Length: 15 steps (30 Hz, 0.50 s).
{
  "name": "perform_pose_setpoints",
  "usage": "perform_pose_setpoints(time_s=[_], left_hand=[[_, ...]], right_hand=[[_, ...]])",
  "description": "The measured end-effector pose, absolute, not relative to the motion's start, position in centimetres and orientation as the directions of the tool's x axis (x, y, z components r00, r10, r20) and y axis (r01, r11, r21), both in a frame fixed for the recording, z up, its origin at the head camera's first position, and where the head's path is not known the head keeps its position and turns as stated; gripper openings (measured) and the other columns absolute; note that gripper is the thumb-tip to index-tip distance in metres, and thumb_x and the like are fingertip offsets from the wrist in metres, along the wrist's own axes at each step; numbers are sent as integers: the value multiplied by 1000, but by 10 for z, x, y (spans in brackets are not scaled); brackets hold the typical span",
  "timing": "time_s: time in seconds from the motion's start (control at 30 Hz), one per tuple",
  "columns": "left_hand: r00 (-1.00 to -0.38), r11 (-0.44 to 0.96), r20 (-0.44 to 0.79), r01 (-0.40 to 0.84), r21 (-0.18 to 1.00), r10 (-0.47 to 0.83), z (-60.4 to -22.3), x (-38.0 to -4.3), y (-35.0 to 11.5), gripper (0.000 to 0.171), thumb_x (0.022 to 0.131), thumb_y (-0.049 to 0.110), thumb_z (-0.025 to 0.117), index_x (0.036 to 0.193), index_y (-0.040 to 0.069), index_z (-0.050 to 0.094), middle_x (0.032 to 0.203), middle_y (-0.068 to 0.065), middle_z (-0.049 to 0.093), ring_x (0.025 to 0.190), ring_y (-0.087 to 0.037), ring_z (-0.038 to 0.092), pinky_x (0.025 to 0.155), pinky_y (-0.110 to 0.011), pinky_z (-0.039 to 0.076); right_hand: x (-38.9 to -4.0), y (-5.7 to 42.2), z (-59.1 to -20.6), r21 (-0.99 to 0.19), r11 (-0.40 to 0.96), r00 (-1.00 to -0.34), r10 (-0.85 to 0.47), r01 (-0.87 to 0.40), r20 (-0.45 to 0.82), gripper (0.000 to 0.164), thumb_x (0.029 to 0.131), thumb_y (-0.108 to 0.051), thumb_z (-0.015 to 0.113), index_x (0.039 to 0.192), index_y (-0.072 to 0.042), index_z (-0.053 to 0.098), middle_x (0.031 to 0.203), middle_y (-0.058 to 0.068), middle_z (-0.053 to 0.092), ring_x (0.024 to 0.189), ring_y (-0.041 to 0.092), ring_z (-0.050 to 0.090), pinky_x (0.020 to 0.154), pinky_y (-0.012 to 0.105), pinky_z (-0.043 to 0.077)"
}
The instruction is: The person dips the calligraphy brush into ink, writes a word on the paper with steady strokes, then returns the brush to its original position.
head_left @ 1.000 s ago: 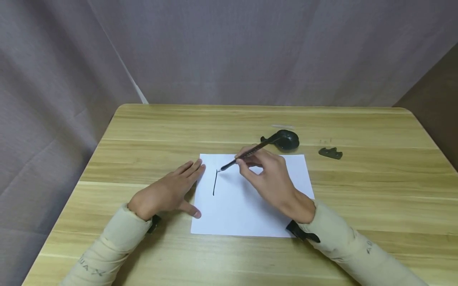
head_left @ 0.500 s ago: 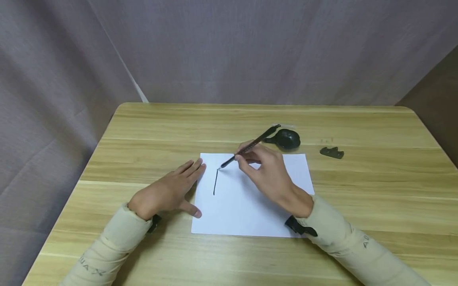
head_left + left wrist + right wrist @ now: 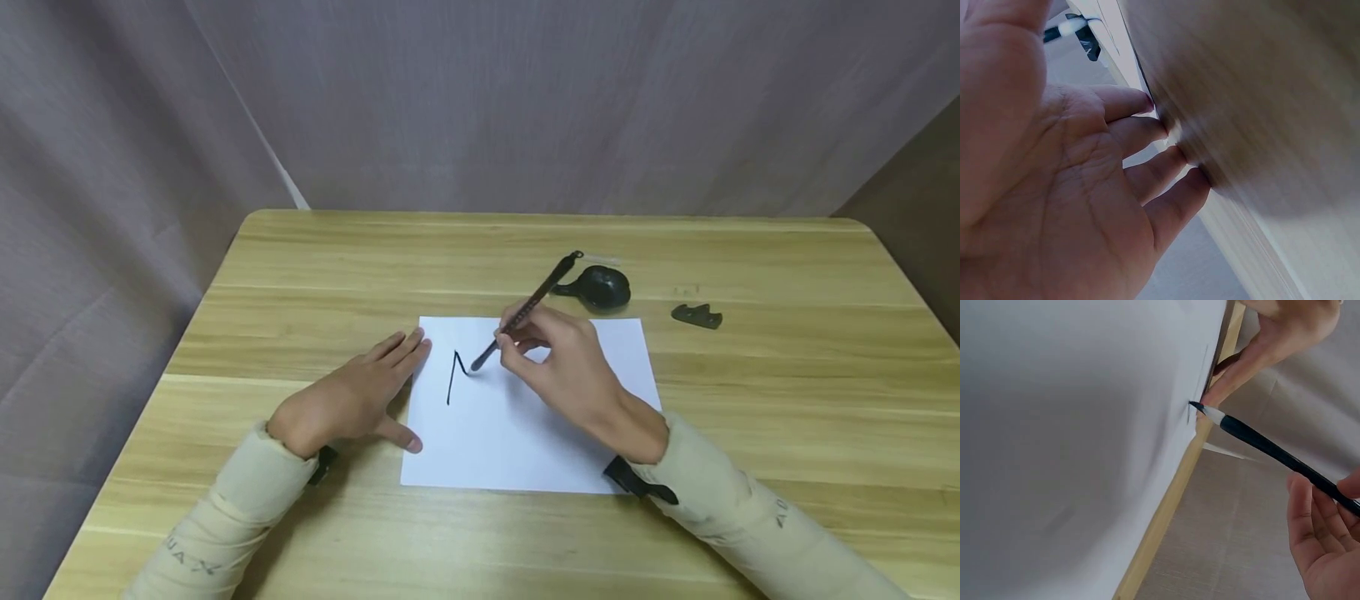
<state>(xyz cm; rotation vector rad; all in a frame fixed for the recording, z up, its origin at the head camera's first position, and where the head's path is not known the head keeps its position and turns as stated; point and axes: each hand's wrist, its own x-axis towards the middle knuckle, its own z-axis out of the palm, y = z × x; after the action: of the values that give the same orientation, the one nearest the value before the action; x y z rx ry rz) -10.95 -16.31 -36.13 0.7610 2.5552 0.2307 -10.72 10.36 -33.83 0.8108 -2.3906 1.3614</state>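
Note:
A white sheet of paper (image 3: 525,442) lies on the wooden table. My right hand (image 3: 573,375) pinches a dark calligraphy brush (image 3: 543,292) between thumb and fingers, its handle leaning up to the right. In the right wrist view the brush (image 3: 1260,442) shows a white bristle base and a black tip that meets the paper. Black ink strokes (image 3: 451,379) on the paper's left part form a tall line and a slanting line from its top. My left hand (image 3: 352,404) lies spread at the paper's left edge, with straight fingertips and thumb on it.
Behind the paper sits a black ink dish (image 3: 602,288) with a stubby handle. To its right lies a small dark brush rest (image 3: 697,316) with a wavy top. A thin clear strip (image 3: 602,260) lies behind the dish. Grey curtain (image 3: 525,108) hangs beyond the table.
The brush tip has moved down and to the right from the top of the tall line, leaving a slanting ink stroke. Its handle has become steeper. The left hand stays in place.

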Motion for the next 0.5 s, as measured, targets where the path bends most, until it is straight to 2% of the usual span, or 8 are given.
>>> perform_pose_setpoints(time_s=[0.2, 0.5], left_hand=[[-736, 827, -378, 484, 285, 562, -361, -110, -164, 131, 68, 64, 79, 160, 9, 5, 167, -9, -3, 153, -34, 0, 119, -57, 19], [-735, 828, -383, 481, 287, 559, -361, -111, -163, 131, 67, 64, 79, 160, 9, 4, 167, -9, -3, 153, -34, -1, 118, -58, 19]], right_hand=[[-94, 106, -330, -679, 444, -810, -374, -584, 451, 13, 87, -1, 67, 97, -8, 65, 88, -3, 71, 78, 4, 67, 71, 19, 57], [-88, 106, -325, -659, 449, -795, -401, -603, 455, 14, 85, 1, 67, 97, -7, 65, 86, -5, 70, 77, 4, 67, 70, 19, 56]])
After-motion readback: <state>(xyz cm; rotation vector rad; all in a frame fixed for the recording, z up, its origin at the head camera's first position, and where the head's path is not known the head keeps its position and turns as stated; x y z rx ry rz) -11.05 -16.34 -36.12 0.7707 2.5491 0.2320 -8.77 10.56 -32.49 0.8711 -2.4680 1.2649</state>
